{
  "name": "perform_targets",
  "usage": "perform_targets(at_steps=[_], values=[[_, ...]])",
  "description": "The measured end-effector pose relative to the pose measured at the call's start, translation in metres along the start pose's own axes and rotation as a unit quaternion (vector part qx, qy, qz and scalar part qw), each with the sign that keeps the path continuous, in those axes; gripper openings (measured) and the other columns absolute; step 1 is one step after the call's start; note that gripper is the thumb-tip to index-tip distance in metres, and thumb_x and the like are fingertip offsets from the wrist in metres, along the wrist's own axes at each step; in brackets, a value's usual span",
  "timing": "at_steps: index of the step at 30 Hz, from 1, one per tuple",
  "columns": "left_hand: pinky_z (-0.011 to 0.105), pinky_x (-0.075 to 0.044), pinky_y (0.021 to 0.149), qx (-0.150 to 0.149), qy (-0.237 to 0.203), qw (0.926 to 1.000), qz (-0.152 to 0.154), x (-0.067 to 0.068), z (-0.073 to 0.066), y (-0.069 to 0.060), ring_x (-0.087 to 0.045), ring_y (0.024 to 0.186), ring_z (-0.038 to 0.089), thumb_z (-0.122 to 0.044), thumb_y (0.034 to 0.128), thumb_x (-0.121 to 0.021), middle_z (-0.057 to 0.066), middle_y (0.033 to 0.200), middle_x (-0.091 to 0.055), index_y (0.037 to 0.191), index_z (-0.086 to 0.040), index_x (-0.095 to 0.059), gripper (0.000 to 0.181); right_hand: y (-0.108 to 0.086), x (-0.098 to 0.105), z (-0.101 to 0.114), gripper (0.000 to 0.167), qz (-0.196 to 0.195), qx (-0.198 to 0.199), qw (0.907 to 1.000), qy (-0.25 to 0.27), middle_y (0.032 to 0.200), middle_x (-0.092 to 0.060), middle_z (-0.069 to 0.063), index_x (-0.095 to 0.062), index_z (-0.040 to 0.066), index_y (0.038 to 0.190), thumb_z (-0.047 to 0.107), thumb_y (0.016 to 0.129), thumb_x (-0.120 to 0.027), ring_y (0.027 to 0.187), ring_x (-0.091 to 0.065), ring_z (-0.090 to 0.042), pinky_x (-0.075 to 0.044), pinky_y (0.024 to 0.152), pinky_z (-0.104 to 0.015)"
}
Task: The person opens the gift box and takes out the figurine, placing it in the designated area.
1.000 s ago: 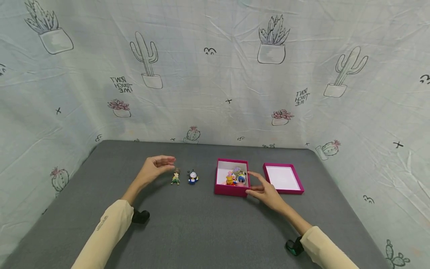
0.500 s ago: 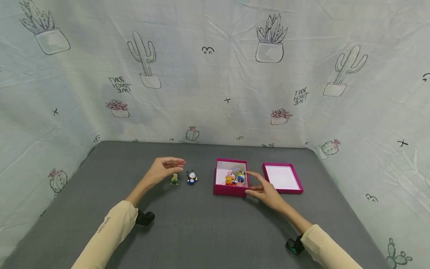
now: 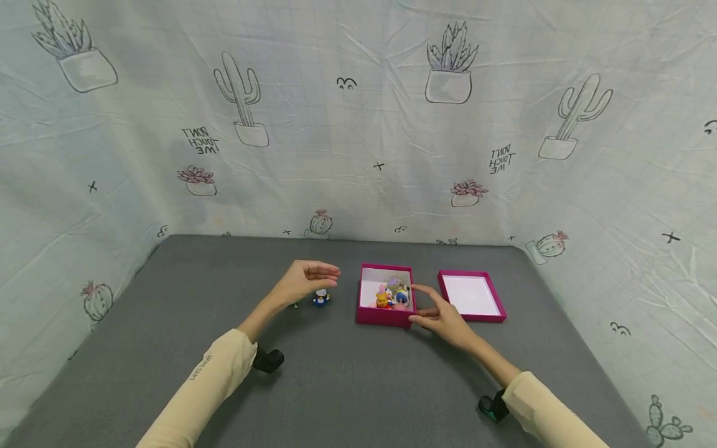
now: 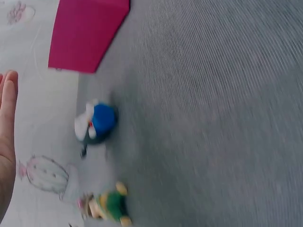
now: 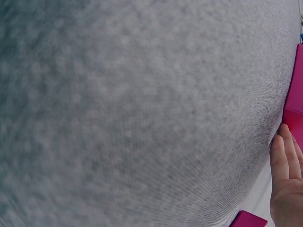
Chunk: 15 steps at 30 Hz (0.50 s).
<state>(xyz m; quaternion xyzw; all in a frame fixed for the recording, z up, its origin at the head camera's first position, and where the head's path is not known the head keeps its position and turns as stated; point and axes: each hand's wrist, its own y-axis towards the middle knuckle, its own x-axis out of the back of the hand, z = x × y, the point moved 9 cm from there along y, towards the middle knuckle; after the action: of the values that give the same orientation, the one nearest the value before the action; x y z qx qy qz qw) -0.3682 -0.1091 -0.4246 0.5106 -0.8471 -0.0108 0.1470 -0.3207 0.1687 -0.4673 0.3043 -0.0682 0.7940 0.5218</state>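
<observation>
Head view, to start with: where is the pink box point(image 3: 384, 317)?
It's on the grey desk point(image 3: 347, 386), its top uncovered, with small colourful figurines point(image 3: 392, 295) heaped inside.

And the hands?
The left hand point(image 3: 308, 281) is to the left of the box, fingers nearly straight, thumb a little apart, nothing visible in its hold. It hangs over the blue-and-white figurine point(image 3: 321, 300), partly covering it.

Is anything else on that side of the box?
Yes, a green figurine point(image 4: 111, 205), farther left than the blue one; the left wrist view shows it better, though blurred.

What about the right hand point(image 3: 445, 323)?
It's at the box's right side, thumb and fingers spread, their tips touching the wall without closing round it.

Anything beyond that?
A shallow pink lid point(image 3: 474, 297) lies right of the box, white inside facing up. Behind the box hangs a cactus-print cloth point(image 3: 336, 137).
</observation>
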Motion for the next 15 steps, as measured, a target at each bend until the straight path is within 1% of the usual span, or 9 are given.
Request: perform_targets(at_steps=[1,3,7,9,13,15], values=[[0.047,-0.050,0.088,-0.001,0.001,1.0000,0.001,-0.004,-0.001,0.002,-0.067,0.100,0.019,-0.011,0.0871,-0.071,0.018,0.117,-0.065,0.120,0.004,-0.063,0.038,0.000,0.000,0.000,0.064,0.000,-0.001,1.0000,0.001,0.111,-0.064,-0.026,-0.035,0.009,0.146,0.016,0.091,-0.067,0.096,-0.068,-0.028,-0.055,0.077,-0.034],[0.045,-0.051,0.087,-0.002,0.000,1.0000,0.001,-0.010,-0.002,0.005,-0.067,0.099,0.019,-0.011,0.0867,-0.071,0.017,0.116,-0.066,0.120,0.003,-0.064,0.037,0.000,0.000,0.000,0.064,-0.001,-0.004,1.0000,0.000,0.112,-0.064,-0.026,-0.035,0.010,0.146,0.017,0.091,-0.067,0.097,-0.068,-0.028,-0.055,0.077,-0.034],[0.033,-0.054,0.083,-0.003,0.019,0.9997,-0.013,-0.018,-0.003,0.010,-0.068,0.097,0.019,-0.013,0.0862,-0.072,0.017,0.114,-0.067,0.118,0.002,-0.066,0.035,-0.001,0.000,0.000,0.064,-0.002,-0.004,1.0000,-0.004,0.112,-0.064,-0.026,-0.035,0.011,0.146,0.018,0.091,-0.067,0.096,-0.068,-0.027,-0.055,0.078,-0.035],[0.030,-0.054,0.081,-0.004,0.028,0.9994,-0.022,-0.021,-0.004,0.012,-0.068,0.097,0.020,-0.013,0.0859,-0.073,0.020,0.114,-0.066,0.117,0.002,-0.066,0.035,-0.001,0.000,0.000,0.064,-0.003,-0.003,1.0000,-0.006,0.111,-0.065,-0.026,-0.035,0.011,0.146,0.018,0.091,-0.067,0.095,-0.068,-0.026,-0.055,0.078,-0.034],[0.029,-0.054,0.080,-0.001,0.035,0.9982,-0.049,-0.026,-0.006,0.014,-0.068,0.096,0.022,-0.012,0.0848,-0.073,0.023,0.113,-0.066,0.113,0.001,-0.068,0.031,-0.002,0.000,0.000,0.064,-0.003,-0.001,1.0000,-0.004,0.111,-0.065,-0.025,-0.035,0.011,0.146,0.017,0.091,-0.067,0.095,-0.069,-0.025,-0.055,0.077,-0.033],[0.028,-0.054,0.079,0.003,0.044,0.9962,-0.075,-0.028,-0.007,0.015,-0.069,0.095,0.022,-0.011,0.0835,-0.074,0.020,0.110,-0.068,0.110,0.001,-0.070,0.029,-0.002,0.000,0.000,0.064,-0.004,0.001,1.0000,-0.004,0.111,-0.065,-0.025,-0.035,0.011,0.146,0.017,0.091,-0.067,0.095,-0.069,-0.026,-0.055,0.077,-0.034]])
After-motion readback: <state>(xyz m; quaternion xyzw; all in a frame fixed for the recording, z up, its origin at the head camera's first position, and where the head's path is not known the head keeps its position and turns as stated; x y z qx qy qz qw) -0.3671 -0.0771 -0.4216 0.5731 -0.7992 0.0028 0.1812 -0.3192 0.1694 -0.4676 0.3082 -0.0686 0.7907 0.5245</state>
